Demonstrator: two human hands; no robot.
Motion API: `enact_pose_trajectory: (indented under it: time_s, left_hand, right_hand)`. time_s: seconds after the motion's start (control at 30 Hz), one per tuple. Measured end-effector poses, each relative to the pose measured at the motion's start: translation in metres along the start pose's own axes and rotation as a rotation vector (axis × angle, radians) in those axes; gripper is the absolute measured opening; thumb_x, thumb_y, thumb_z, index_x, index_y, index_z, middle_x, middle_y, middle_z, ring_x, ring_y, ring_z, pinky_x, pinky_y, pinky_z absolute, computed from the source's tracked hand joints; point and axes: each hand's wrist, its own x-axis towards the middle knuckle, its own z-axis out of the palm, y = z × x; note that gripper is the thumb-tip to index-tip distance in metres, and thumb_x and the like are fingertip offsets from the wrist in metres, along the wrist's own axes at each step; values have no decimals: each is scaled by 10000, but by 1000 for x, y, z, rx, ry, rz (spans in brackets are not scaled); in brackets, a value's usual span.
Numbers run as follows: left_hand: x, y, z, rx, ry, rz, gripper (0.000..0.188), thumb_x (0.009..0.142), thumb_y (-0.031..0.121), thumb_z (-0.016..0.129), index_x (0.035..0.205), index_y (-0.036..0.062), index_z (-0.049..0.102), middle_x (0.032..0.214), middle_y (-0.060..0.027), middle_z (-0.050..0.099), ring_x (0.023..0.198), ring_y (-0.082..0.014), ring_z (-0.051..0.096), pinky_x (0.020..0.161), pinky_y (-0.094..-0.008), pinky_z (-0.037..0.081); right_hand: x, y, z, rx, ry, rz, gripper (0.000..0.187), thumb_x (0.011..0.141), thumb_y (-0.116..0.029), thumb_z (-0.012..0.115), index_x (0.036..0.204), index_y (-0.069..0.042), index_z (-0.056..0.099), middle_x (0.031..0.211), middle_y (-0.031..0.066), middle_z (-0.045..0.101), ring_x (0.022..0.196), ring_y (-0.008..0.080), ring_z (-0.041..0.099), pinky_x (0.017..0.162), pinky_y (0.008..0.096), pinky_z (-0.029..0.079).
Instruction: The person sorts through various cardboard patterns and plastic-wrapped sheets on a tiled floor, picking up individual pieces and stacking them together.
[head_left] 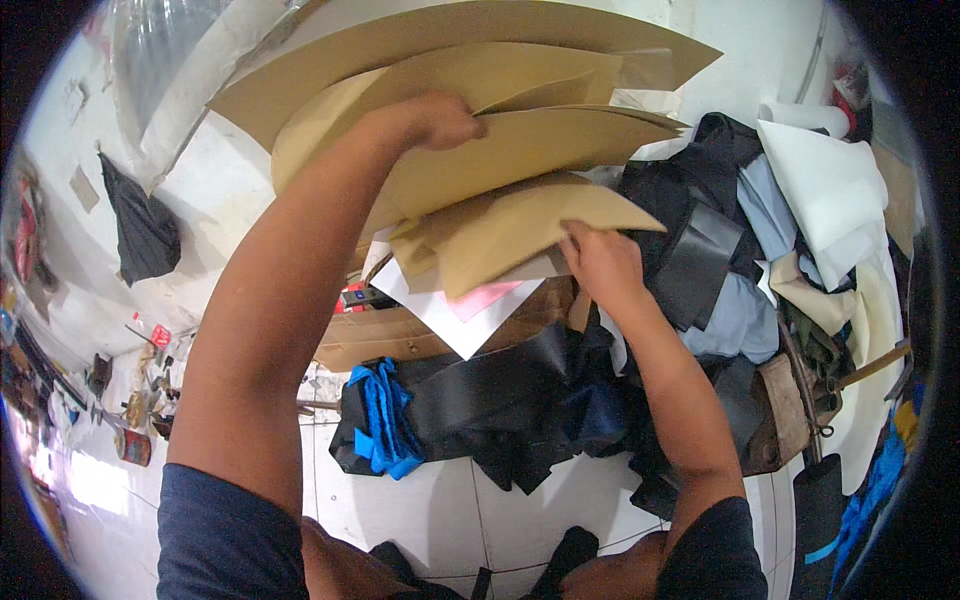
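Observation:
Several tan paperboard sheets stand in a loose upright stack before me. My left hand [440, 122] is closed over the upper edge of a wide paperboard sheet [540, 142] in the middle of the stack. Lower and to the right, my right hand [605, 262] pinches the edge of a smaller, bent paperboard sheet [530, 222]. The fingertips of both hands are partly hidden. The largest paperboard sheet [480, 28] curves up behind the others. Below the smaller sheet, a corner of white paper [465, 338] and a piece of pink paper [482, 298] show.
A brown cardboard box [350, 338] sits under the papers. Black material [490, 380] and a bright blue strip [382, 415] lie nearer me. Dark and grey fabrics [705, 255] and white sheeting [825, 195] are piled right. A black cloth [142, 225] hangs on the left wall.

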Motion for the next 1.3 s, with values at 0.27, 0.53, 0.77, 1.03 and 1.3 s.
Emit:
enact_pose_trajectory:
  time_s: [0.27, 0.53, 0.77, 1.03, 1.3]
  left_hand:
    - [-14, 8, 4, -92, 5, 30, 492, 794, 421, 603, 1033, -1, 684, 1008, -232, 672, 918, -369, 648, 832, -454, 496]
    - [-34, 31, 4, 244, -15, 27, 386, 730, 274, 649, 1065, 88, 699, 980, -195, 688, 913, -356, 667, 843, -438, 530]
    - [-25, 21, 5, 319, 157, 27, 312, 744, 192, 601, 1031, 119, 699, 972, -168, 689, 921, -336, 667, 821, -451, 536]
    - [-17, 12, -2, 272, 217, 8, 325, 782, 203, 592, 1090, 145, 677, 1027, -154, 682, 977, -326, 652, 846, -459, 522]
    - [-11, 9, -10, 262, 166, -36, 341, 777, 164, 574, 1100, 151, 683, 1058, -152, 676, 1011, -314, 644, 865, -449, 519]
  right_hand:
    - [55, -23, 18, 415, 328, 19, 320, 882, -235, 625, 1157, -86, 560, 961, 198, 673, 934, 346, 653, 797, 441, 511]
    - [68, -14, 35, 806, 326, -77, 413, 897, -103, 576, 1252, -94, 364, 1167, 240, 591, 1041, 464, 577, 886, 505, 463]
    - [67, 3, 37, 668, 196, -126, 383, 850, -70, 614, 1195, -56, 448, 1225, 177, 571, 1177, 336, 548, 944, 404, 442]
    - [12, 37, 36, -181, -488, -182, 541, 705, -73, 708, 1222, -107, 551, 1228, 151, 559, 1163, 320, 535, 941, 416, 466]
    - [5, 68, 58, -32, -298, -247, 388, 764, -97, 635, 1152, -112, 613, 1141, 130, 614, 1102, 329, 574, 909, 443, 487]
